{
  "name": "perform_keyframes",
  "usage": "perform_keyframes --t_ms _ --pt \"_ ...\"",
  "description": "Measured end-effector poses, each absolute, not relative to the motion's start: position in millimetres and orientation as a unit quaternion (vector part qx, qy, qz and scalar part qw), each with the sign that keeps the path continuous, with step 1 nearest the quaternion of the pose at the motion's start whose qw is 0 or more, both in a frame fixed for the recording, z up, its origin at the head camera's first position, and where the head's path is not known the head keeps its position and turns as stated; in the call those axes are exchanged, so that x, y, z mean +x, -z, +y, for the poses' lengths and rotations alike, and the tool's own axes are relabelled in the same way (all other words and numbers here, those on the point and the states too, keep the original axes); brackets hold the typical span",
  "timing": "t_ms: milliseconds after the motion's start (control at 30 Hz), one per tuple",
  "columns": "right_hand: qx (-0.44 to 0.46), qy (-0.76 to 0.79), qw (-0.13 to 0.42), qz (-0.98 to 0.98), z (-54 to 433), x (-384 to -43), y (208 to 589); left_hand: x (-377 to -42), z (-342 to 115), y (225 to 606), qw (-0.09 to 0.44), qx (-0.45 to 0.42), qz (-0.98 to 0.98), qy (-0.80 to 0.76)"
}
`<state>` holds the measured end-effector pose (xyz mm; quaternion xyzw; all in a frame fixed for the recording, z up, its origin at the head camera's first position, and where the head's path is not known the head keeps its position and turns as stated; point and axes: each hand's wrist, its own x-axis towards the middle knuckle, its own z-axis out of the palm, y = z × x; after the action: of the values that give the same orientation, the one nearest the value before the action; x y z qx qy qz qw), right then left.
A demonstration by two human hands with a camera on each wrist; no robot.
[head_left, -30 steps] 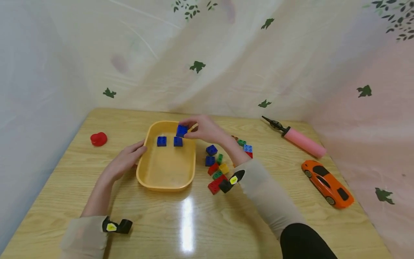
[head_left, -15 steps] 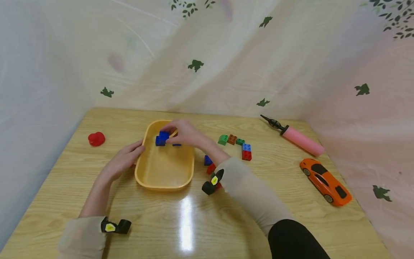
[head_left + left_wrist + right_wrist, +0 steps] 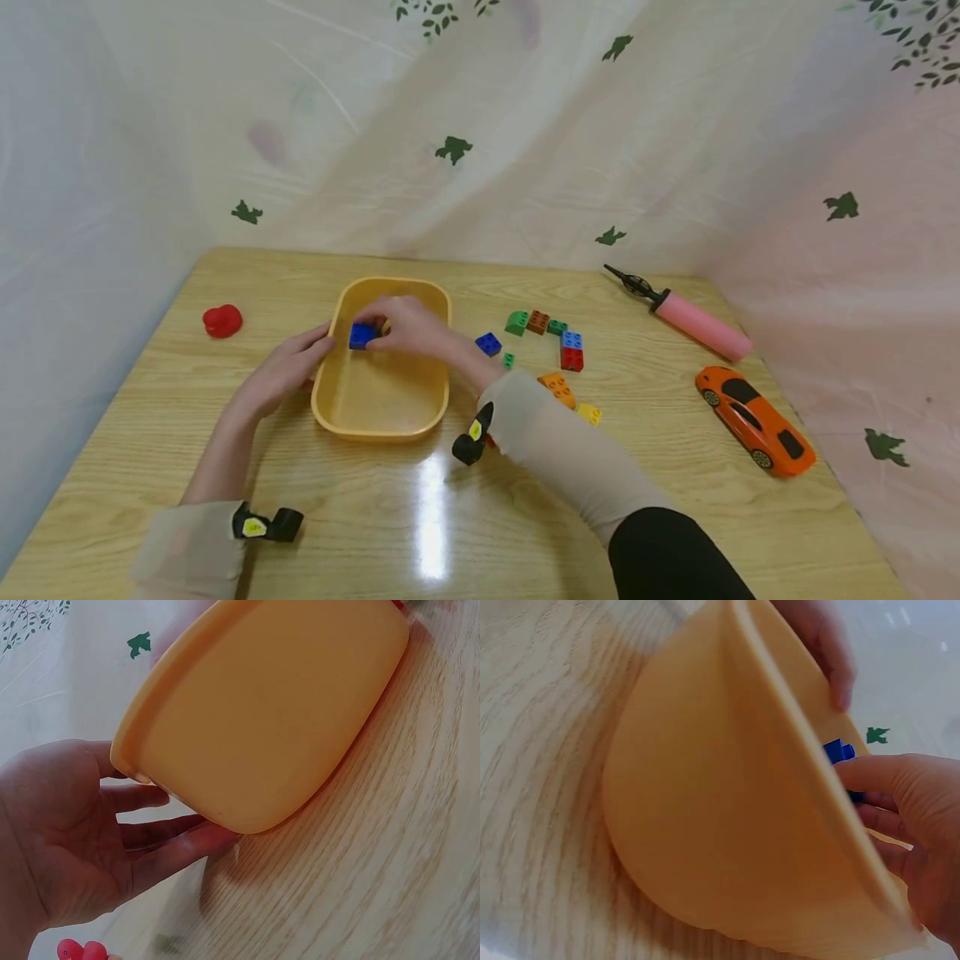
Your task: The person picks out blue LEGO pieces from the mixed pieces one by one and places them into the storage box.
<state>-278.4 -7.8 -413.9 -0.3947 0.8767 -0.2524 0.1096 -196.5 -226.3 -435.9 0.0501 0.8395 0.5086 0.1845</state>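
My left hand (image 3: 288,371) holds the left rim of a yellow plastic tub (image 3: 382,435). In the left wrist view, several of its fingers lie along the tub's outer wall, and one goes behind the rim. Inside the tub, near its left wall, my right hand (image 3: 408,327) pinches a blue toy building brick (image 3: 363,337) between thumb and fingers. The right wrist view shows only part of blue brick (image 3: 838,751) past the tub's rim. My right hand covers the tub's middle, where another blue brick stood earlier.
Right of the tub lie loose bricks, including a blue brick (image 3: 489,344) and an orange brick (image 3: 557,389); my right forearm hides some. Farther right are a pink hand pump (image 3: 701,325) and an orange toy car (image 3: 756,421). A red object (image 3: 222,321) lies left.
My right hand has carried a blue brick leftward in the tub, to the left-hand blue brick, and moved slightly lower. My left hand has stayed at the tub's rim.
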Motion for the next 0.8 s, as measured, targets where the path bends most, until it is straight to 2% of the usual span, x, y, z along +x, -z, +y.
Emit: perform_keyframes --t_ms 267,800 --pt "-0.401 0.223 0.084 0.885 -9.2 -275.0 421.0 -195.6 -225.8 436.9 0.182 0.049 0.840 -0.510" --pt "-0.392 0.182 0.113 0.895 -7.9 -274.5 421.4 -196.9 -226.3 436.5 0.183 0.046 0.843 -0.504"
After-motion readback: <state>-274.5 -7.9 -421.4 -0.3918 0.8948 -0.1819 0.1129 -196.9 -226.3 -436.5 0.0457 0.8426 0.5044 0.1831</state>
